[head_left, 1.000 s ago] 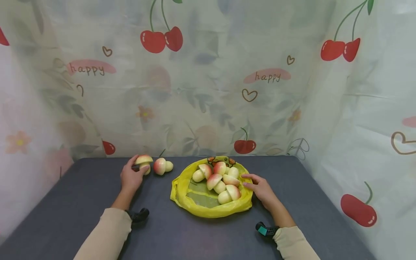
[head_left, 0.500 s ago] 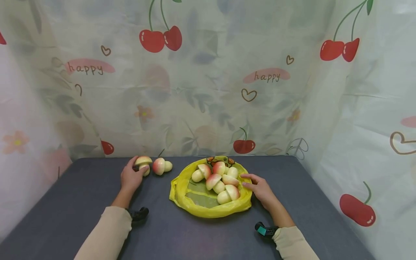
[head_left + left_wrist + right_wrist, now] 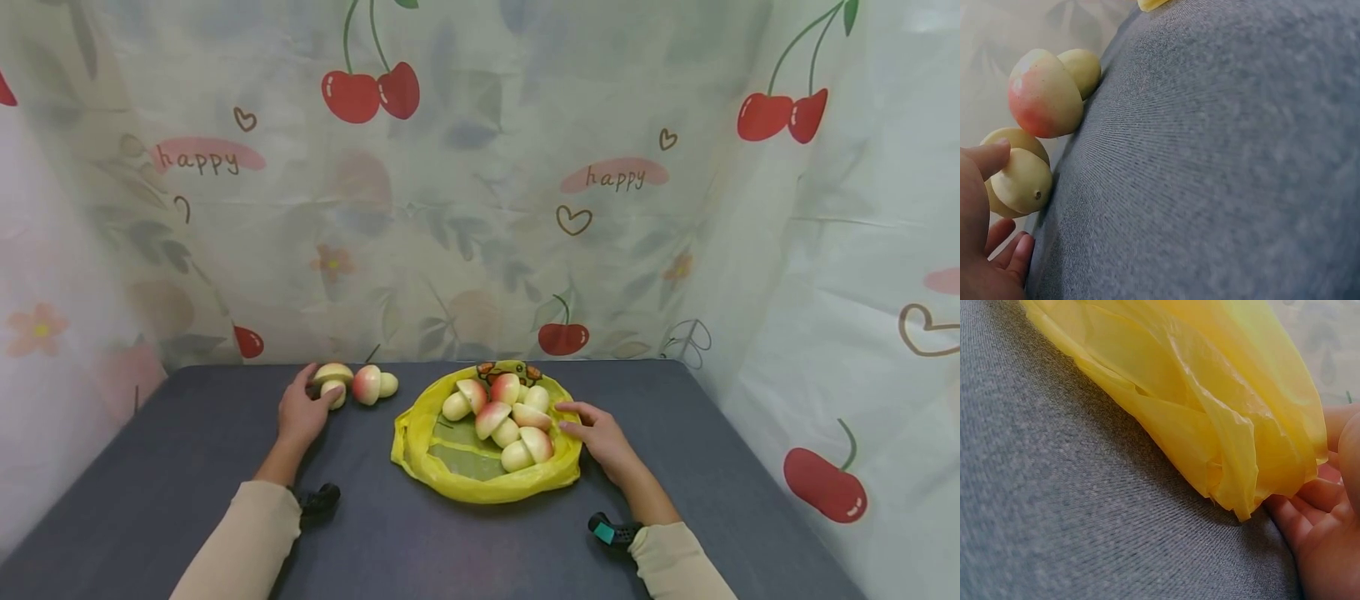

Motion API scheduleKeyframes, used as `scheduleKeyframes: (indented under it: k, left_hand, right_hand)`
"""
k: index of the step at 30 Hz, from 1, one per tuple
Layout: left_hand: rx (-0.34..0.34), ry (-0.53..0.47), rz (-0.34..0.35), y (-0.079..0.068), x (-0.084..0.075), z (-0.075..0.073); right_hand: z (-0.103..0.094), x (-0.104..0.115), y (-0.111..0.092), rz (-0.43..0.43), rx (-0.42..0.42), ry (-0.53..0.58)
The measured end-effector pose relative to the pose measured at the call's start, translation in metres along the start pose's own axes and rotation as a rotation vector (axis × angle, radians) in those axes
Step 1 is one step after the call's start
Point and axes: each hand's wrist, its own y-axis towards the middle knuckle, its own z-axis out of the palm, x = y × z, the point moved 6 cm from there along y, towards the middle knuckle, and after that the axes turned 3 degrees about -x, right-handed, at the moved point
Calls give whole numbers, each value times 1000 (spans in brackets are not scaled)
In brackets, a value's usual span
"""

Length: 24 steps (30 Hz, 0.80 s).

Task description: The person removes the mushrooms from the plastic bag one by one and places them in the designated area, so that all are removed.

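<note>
At the table's back left, my left hand [image 3: 302, 410] holds a toy mushroom [image 3: 1021, 181] with a pale stem and a cap red on top. The thumb presses the stem, while the index finger is hidden behind the cap. Beside it a second toy mushroom [image 3: 367, 385] lies on its side, its pink cap toward the hand. My right hand [image 3: 606, 437] grips the right rim of a yellow plastic bag [image 3: 1210, 412], with index finger and thumb reaching over the edge. Inside the rolled-open bag, several toy mushrooms [image 3: 492, 418] are heaped toward the back and right.
The dark grey cloth-covered table [image 3: 450, 550] ends at a curtain [image 3: 480, 250] printed with cherries and hearts, which also hangs on both sides. A black wrist camera is strapped to each wrist.
My left hand and the mushroom in it have come slightly down toward the table. The right hand and the bag stay in place.
</note>
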Motion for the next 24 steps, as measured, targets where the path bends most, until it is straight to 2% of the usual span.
scheduleKeyframes:
  k: [6,17,24]
  left_hand:
    - [-9,4,24,-2,0,-2]
    - [-186,-25,136,-11,-5,-14]
    - [-223,-42,210,-19,-15,-16]
  right_hand:
    - [0,-1,1,-2,5,-6]
    - [-1,-5,3,-4,-7,8]
    - [-2,-13,9,-1,-8,-8]
